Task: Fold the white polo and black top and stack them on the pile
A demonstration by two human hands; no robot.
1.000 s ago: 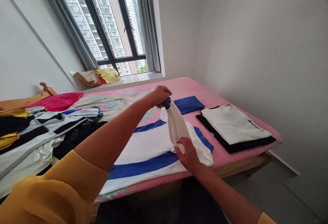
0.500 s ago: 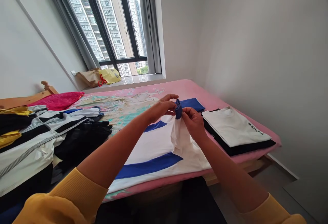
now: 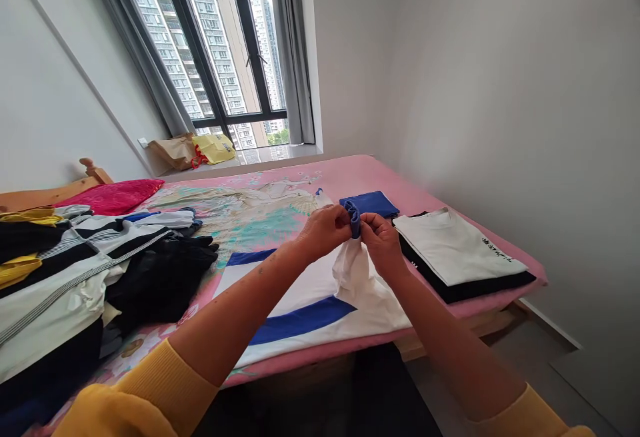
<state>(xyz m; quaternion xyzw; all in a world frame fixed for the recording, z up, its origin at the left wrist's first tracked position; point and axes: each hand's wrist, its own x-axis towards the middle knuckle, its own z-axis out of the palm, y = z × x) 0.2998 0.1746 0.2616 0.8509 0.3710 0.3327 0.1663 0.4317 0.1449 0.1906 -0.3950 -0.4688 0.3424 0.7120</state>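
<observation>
A white shirt [image 3: 303, 284] with blue stripes lies spread on the near side of the bed. One white part of it is lifted, ending in a blue cuff-like band [image 3: 353, 219]. My left hand [image 3: 327, 227] pinches this band from the left, thumb and fingers closed. From the right, the fingertips of my right hand [image 3: 381, 237] grip the same band. The band looks rolled or bunched between both hands. Behind my left hand, another small blue-tipped white bit shows. Just beyond my hands lies a folded blue garment [image 3: 373, 204].
On the right, a folded white T-shirt [image 3: 455, 247] rests on a black one [image 3: 465, 294] near the bed's edge. A pile of mixed clothes [image 3: 90, 270] covers the left side. Farther back are a red pillow [image 3: 113, 197] and bags on the sill, with a yellow bag [image 3: 215, 149].
My left hand has come down and closed in on the blue band, its fingers now pinching rather than raised over it. The band has shifted slightly right and down.
</observation>
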